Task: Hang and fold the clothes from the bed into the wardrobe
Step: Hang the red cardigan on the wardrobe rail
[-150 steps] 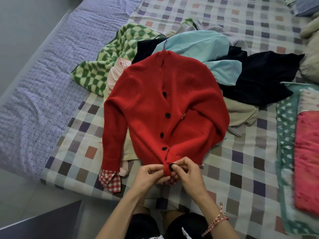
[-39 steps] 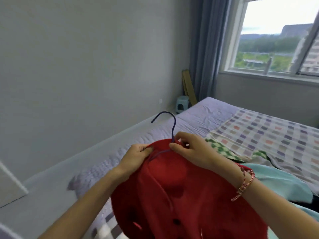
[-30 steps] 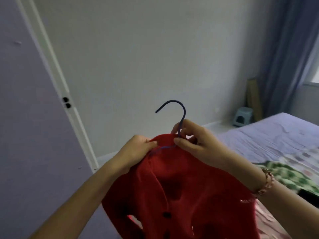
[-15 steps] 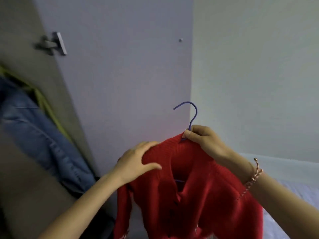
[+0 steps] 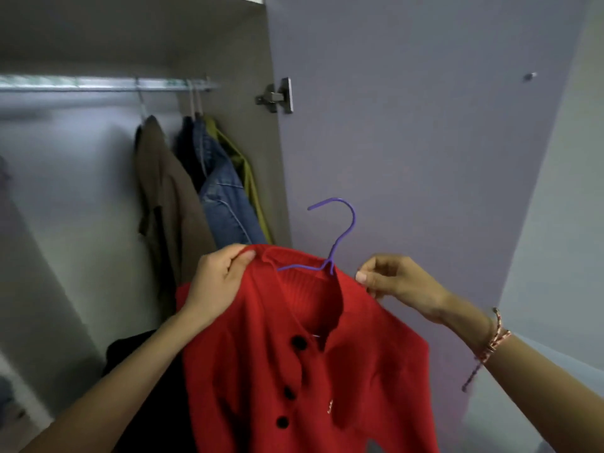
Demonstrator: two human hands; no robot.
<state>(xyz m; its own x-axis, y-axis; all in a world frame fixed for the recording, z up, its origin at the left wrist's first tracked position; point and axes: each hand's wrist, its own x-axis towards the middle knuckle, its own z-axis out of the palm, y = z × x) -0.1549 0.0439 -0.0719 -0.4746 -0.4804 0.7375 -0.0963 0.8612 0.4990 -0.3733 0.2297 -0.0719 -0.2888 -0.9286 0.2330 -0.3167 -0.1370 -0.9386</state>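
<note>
Head view faces the open wardrobe point(image 5: 65, 207), where the red cardigan point(image 5: 294, 354) sits on its purple hanger point(image 5: 336, 237) before the door point(image 5: 408, 125), the left grip point(image 5: 217, 282) curled round its left shoulder and the right grip point(image 5: 395, 281) pinching the right shoulder just beside the hanger's neck. I judge the hanger dressed; hooking it over the rail point(image 5: 98, 84), up left beside at least 3 hung garments point(image 5: 222, 197), is left. The bed is out of frame, so what remains there cannot be told; the cardigan's hem is cut off below, and a dark heap point(image 5: 147, 371) low in the wardrobe is too blurred to name.
</note>
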